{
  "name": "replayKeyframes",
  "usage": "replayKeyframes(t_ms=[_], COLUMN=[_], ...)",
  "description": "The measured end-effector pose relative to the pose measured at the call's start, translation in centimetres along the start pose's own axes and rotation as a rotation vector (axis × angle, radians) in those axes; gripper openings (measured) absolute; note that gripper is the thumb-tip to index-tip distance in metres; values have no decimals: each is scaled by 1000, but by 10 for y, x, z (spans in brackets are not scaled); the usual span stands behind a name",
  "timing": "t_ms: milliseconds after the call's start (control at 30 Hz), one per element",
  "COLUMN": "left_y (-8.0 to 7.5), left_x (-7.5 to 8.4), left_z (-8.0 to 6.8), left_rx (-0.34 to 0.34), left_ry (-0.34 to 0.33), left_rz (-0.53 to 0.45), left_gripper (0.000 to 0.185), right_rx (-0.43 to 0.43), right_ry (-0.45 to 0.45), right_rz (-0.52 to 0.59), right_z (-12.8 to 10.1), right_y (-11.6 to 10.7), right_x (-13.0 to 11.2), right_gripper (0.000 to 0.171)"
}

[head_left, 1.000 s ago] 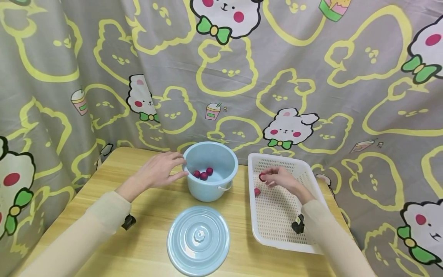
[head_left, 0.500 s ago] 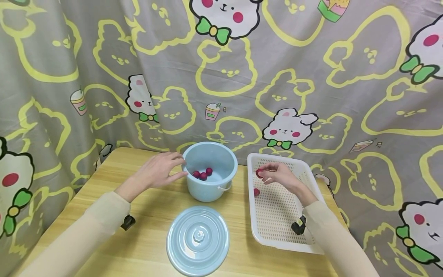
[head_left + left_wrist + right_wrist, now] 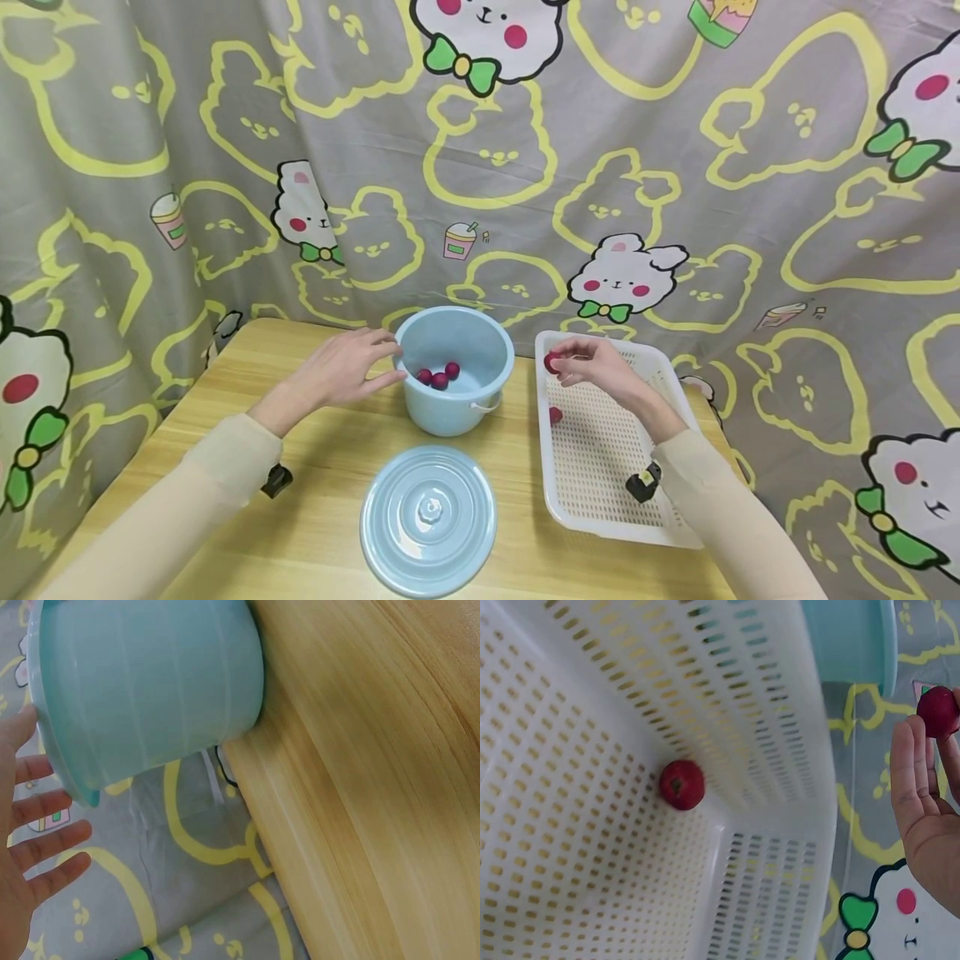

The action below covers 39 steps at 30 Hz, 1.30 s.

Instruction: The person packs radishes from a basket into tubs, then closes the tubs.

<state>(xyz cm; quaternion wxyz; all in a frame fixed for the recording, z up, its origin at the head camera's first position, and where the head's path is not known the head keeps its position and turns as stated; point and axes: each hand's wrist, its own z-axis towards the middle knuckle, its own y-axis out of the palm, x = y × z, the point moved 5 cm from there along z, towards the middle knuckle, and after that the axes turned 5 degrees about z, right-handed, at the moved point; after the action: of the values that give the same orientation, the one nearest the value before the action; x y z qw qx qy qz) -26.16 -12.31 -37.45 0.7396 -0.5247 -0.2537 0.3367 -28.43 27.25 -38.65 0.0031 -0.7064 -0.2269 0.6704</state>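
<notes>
red ball (image 3: 937,712) is pinched between the thumb and fingertips of the right hand (image 3: 603,377), so that grip is closed down on it, with the spare fingers fairly straight in the right wrist view. what just changed: over the last second that hand went up and left, from above the middle of the basket to its far left corner, ball and all. my read is it's properly picked up and on the bucket side now, though i can't tell how high it is over the rim.

white basket (image 3: 592,467) underneath has one other ball (image 3: 682,784) on its floor, near the side wall. left hand (image 3: 341,367) hasn't really budged: fingers loosely spread, nothing gripped, tips right at the rim of the blue bucket (image 3: 447,412). three more balls (image 3: 439,381) lie in the bottom of the bucket, same count as a second ago, so the held one hasn't joined them.

blue lid (image 3: 429,521) lies flat on the wooden table (image 3: 315,533), in front of the bucket. patterned curtain (image 3: 517,117) hangs behind.
</notes>
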Motion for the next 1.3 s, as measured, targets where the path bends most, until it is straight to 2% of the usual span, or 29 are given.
replayKeyframes(t_ms=[267, 700, 900, 1300], left_y=[-1, 0, 0, 1], left_x=[0, 1, -1, -1], left_z=[0, 1, 0, 0], left_rx=[-4, 16, 13, -1], left_ry=[-3, 17, 9, 1], left_rz=[-3, -2, -2, 2], left_gripper=[41, 40, 41, 44], right_rx=[16, 10, 23, -21], right_ry=[11, -54, -55, -82], right_rz=[28, 35, 45, 79], right_z=[1, 10, 17, 33], right_y=[12, 29, 39, 59], right_x=[-19, -42, -50, -58], right_gripper=[37, 32, 29, 33])
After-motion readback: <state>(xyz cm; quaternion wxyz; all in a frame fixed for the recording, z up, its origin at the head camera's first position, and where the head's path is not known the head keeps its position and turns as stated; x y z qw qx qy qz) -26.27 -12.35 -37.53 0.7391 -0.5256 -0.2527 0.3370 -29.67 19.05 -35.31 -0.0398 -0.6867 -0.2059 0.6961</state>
